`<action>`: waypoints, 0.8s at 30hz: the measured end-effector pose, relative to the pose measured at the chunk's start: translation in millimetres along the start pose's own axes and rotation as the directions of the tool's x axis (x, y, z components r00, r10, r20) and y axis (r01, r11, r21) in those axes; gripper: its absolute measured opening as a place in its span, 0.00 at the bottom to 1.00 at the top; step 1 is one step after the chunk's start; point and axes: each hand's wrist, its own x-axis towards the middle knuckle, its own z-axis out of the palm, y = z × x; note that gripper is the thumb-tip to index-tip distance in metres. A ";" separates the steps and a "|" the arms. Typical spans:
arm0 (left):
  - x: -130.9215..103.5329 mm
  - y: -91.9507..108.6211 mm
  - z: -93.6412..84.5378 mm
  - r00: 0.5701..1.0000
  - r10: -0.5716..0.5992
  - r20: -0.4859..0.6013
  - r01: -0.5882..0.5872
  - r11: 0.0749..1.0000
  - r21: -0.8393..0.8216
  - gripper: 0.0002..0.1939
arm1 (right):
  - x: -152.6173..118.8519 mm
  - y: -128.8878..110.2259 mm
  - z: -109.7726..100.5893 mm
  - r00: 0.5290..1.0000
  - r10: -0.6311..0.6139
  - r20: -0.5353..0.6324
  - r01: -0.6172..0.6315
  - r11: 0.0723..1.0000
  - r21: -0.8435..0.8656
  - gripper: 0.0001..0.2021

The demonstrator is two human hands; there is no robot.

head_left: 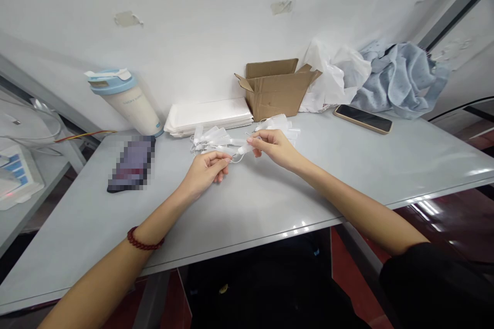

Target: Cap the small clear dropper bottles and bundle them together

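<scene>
Head view: the step in hand, as I judge it, is handling a thin white cord (pixel 236 160) on one white tag (pixel 244 148), above the worktop (pixel 239 205). Well left of my left fingers (pixel 219 164) stands a tumbler (pixel 133 105), with a pixelated dark item (pixel 133 162) lying nearer to them. These fingers are closed, thumb against index, apparently pinching the cord's end; a small dark tip shows there, too small to identify. Just beyond them lies a pile of loose tags (pixel 216 135), a flat white stack (pixel 212 112) behind it. Between the two sets of fingers hangs the cord's loop. My right fingers (pixel 266 136) are also drawn together, apparently gripping the tag; exact contact is hidden. Beyond them sits an open cardboard box (pixel 278 97); well to their right lies a phone (pixel 363 119). In my judgement, the next move calls for a light, steady pinch on both sides, with the loop clear of the pile.
</scene>
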 end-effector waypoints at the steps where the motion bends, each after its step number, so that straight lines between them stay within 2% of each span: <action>1: -0.2 0.3 0.2 1.000 -0.005 0.003 0.005 1.000 0.004 0.13 | -0.2 0.0 0.1 1.000 -0.001 -0.003 0.001 1.000 0.000 0.20; 24: -2.0 4.6 3.0 1.000 -0.019 0.002 0.019 0.999 0.036 0.14 | 0.4 -5.8 -2.4 0.995 -0.001 -0.099 0.000 1.000 -0.010 0.21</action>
